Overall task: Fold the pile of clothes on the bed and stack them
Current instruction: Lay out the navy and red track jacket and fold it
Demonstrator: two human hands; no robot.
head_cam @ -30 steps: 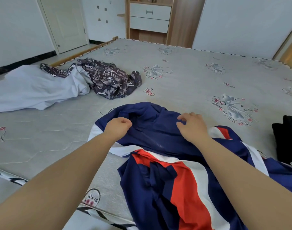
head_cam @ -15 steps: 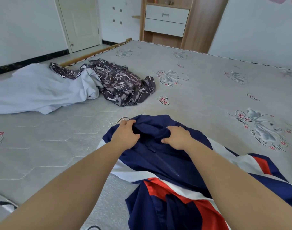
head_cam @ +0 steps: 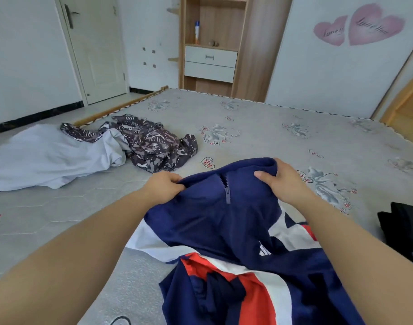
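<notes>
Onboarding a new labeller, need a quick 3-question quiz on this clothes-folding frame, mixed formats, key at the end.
1. True or false: the left hand and the right hand both grip the collar end of the navy jacket.
2. Multiple choice: what lies directly against the patterned dark garment on the mattress?
A. a pale grey-white garment
B. a red towel
C. a pillow
3. Fill in: the jacket's zipper pull hangs ____ the two hands.

Key: 1 true; 2 A; 3 between
</notes>
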